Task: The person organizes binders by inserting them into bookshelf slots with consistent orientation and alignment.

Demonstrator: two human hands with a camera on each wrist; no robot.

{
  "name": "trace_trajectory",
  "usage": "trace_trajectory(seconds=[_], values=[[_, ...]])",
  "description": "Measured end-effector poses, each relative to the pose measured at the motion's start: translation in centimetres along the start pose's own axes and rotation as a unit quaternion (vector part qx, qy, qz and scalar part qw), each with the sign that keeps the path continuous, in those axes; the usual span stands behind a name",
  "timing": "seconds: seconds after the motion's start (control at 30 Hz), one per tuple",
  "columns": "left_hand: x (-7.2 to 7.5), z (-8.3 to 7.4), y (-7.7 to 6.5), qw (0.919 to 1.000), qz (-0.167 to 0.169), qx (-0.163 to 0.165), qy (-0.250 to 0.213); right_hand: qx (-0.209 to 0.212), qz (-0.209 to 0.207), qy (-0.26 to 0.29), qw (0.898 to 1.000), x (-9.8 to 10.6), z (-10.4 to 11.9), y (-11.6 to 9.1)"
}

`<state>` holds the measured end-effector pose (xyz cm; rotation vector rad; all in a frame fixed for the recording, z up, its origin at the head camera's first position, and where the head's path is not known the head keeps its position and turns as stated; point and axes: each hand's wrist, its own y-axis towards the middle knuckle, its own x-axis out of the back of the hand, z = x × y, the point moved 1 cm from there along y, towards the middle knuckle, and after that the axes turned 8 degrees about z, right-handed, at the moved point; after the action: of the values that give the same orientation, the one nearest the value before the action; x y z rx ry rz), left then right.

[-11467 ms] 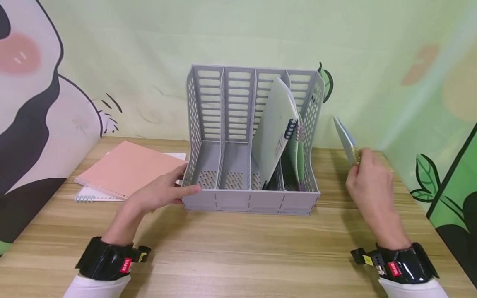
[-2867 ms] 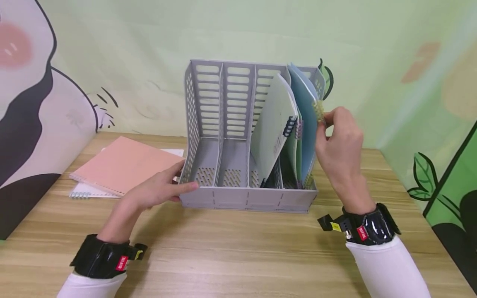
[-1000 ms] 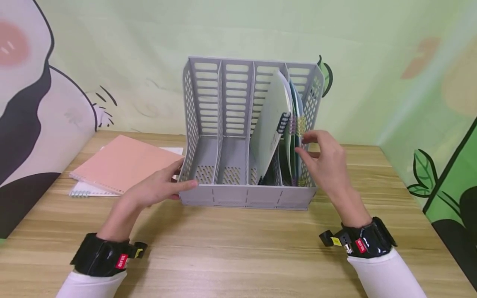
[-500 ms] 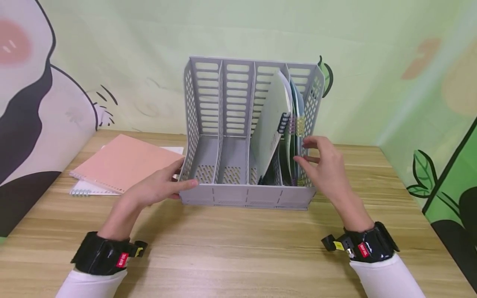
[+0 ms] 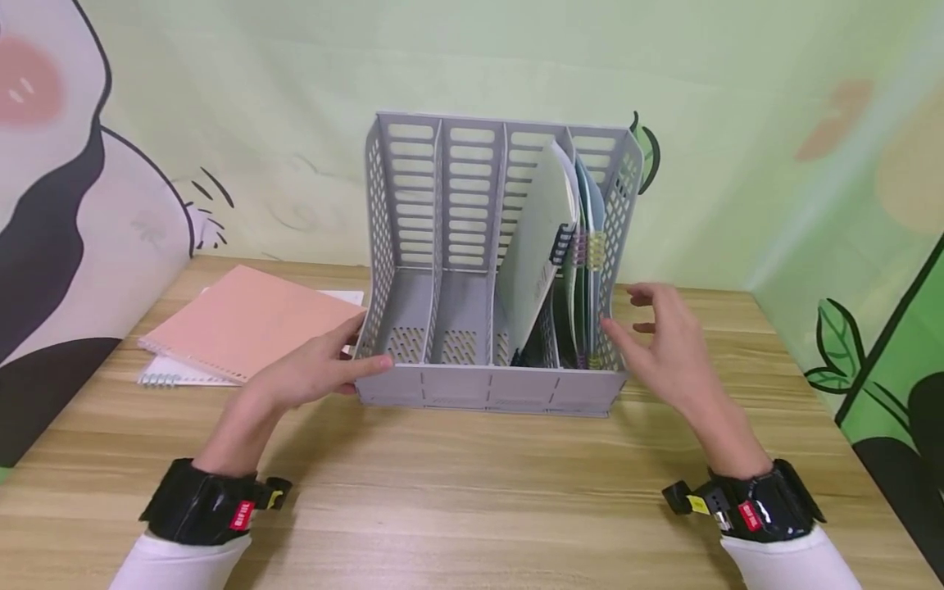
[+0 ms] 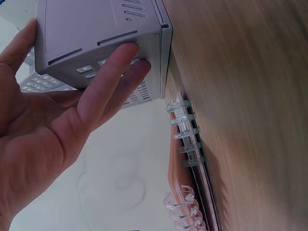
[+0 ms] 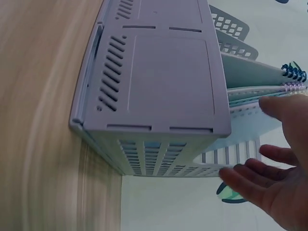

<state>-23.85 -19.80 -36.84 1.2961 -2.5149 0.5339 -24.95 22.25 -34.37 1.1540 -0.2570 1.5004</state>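
Note:
A grey file rack [image 5: 487, 389] with side-by-side compartments stands on the table. My left hand [image 5: 313, 369] grips its left front corner, thumb over the front edge and fingers along the outer side wall [image 6: 149, 77]. At the rack's right side, my right hand [image 5: 667, 352] has its fingers spread apart and holds nothing; the thumb is close to the side wall. In the rightmost compartment stand a blue notebook [image 5: 594, 205] with yellow rings and a green notebook [image 5: 572, 303] with purple rings. A pale notebook [image 5: 534, 246] with dark rings leans right in the compartment beside them.
Left of the rack, a pink notebook [image 5: 254, 324] lies on a white ring-bound notebook [image 5: 180, 374]. Behind the wooden table [image 5: 472, 492] hangs a green printed backdrop [image 5: 295, 123].
My right hand has brought the blue notebook from right of the rack into the rightmost compartment, let go and drawn back to the right. My left hand stays on the corner.

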Motion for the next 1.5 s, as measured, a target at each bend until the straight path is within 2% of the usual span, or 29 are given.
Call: trace_trajectory(seconds=[0.13,0.3,0.4,0.6,0.73,1.0,1.13,1.23,1.33,1.5], values=[[-0.1,-0.1,0.1,1.0,0.002,-0.003,-0.005,-0.037,0.054,0.012,0.998,0.3,-0.5,-0.4],[-0.2,-0.1,0.1,1.0,-0.001,-0.003,-0.008,-0.079,0.142,0.021,0.986,0.1,-0.7,-0.9],[-0.3,-0.1,0.1,1.0,-0.005,-0.003,-0.005,-0.085,0.166,0.021,0.982,-0.2,-1.0,-1.4],[-0.3,0.0,0.2,0.9999,-0.009,0.004,0.004,-0.089,0.188,0.026,0.978,-0.8,-1.5,-2.0],[-0.2,0.1,0.1,0.9998,-0.013,0.007,0.015,-0.091,0.207,0.051,0.973,-1.2,-1.5,-2.1],[-0.2,0.2,-0.1,0.9996,-0.014,-0.004,0.023,-0.087,0.228,0.082,0.966,-1.7,-1.5,-2.2],[-0.1,0.1,-0.3,0.9969,-0.026,-0.013,0.073,-0.093,0.23,0.083,0.965,-1.8,-1.5,-2.3],[0.1,0.0,-0.4,0.9919,-0.034,-0.017,0.121,-0.1,0.231,0.084,0.964,-1.8,-1.5,-2.3],[0.4,-0.2,-0.7,0.9903,-0.028,-0.022,0.134,-0.102,0.231,0.086,0.964,-1.8,-1.5,-2.4],[1.6,-0.4,-2.0,0.9848,-0.035,0.005,0.17,-0.1,0.231,0.083,0.964,-1.8,-1.6,-2.3]])
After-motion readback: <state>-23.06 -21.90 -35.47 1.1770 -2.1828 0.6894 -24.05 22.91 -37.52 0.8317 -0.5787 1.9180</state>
